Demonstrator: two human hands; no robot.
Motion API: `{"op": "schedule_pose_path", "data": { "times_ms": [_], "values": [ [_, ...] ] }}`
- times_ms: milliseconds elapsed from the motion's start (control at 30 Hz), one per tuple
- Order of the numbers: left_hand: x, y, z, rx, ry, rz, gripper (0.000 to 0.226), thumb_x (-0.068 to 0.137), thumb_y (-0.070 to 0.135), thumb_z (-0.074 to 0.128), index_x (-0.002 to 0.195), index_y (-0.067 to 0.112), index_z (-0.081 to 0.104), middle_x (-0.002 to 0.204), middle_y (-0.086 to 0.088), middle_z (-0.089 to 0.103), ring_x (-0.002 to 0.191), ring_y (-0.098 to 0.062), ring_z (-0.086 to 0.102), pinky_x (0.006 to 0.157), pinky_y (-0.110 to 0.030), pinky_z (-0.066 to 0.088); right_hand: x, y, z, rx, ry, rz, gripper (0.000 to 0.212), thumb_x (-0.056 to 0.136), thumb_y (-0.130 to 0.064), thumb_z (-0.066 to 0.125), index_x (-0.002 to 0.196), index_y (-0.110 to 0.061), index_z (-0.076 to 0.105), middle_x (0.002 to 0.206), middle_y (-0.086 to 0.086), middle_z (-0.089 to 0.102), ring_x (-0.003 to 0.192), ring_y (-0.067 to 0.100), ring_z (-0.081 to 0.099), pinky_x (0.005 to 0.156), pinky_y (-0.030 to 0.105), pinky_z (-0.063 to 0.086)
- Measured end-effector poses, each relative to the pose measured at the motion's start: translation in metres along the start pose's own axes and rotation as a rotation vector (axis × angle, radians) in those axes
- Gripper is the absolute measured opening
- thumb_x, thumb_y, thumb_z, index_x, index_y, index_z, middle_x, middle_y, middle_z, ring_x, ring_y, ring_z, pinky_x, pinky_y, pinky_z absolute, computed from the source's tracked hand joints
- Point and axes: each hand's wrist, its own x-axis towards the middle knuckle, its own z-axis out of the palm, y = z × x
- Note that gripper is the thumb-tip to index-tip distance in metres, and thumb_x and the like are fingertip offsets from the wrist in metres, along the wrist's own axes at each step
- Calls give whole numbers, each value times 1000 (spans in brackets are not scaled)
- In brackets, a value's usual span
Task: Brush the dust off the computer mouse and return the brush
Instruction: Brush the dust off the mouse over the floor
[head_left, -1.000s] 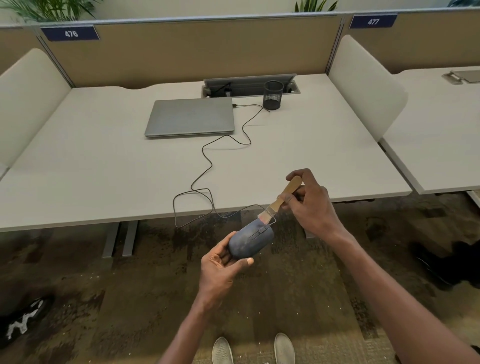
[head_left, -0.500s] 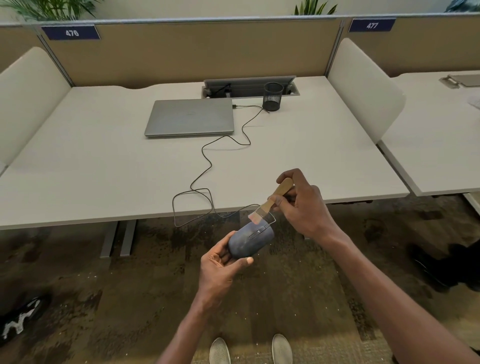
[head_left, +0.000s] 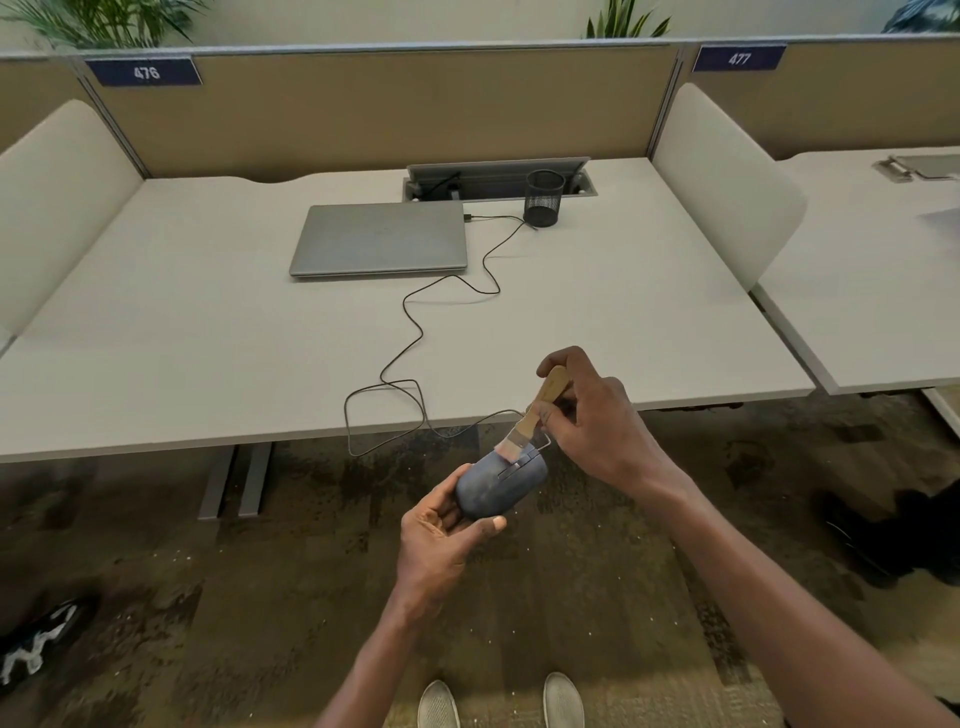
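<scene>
Gripping blue mouse (head_left: 501, 487) from below, left hand (head_left: 441, 540) holds it off worktop (head_left: 156, 338) near edge; right hand (head_left: 597, 426) pinches brush (head_left: 535, 415), bristles touching mouse far end. Closed laptop (head_left: 382, 239), mesh cup (head_left: 543, 198) far; carpet below.

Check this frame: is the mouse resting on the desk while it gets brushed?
No. The left hand holds the mouse in the air in front of the desk, over the carpet, while the right hand brushes it.
</scene>
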Motion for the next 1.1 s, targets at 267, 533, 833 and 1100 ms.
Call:
{"op": "schedule_pose_path", "data": {
  "times_ms": [267,533,833,1100],
  "values": [
    [-3,-4,0,-11,4,3,74,59,10,89,125,30,61,117,17,73,115,-11,69,88,-25,59,-1,8,-4,-47,79,48,36,96,-10,66,118,-27,42,82,0,65,68,17,69,58,32,60],
    [-4,-6,1,-25,1,11,74,60,11,90,126,31,61,121,14,72,116,-14,68,89,-27,59,-6,9,-7,-86,88,29,38,99,-8,62,124,-26,41,83,1,66,69,16,70,60,40,61],
    [-2,-7,2,-8,-2,26,78,61,17,93,130,31,60,126,10,70,119,-14,67,92,-30,58,-6,-22,-9,13,-259,-84,47,98,-9,63,130,-36,41,82,-5,69,75,12,70,72,36,60],
    [-4,-3,-1,-33,-5,36,74,60,20,96,125,35,65,125,4,72,117,-18,69,88,-27,59,3,-34,-4,-66,-176,-140,37,101,-8,58,125,-31,42,83,1,66,69,11,62,63,37,54]
  ]
}}
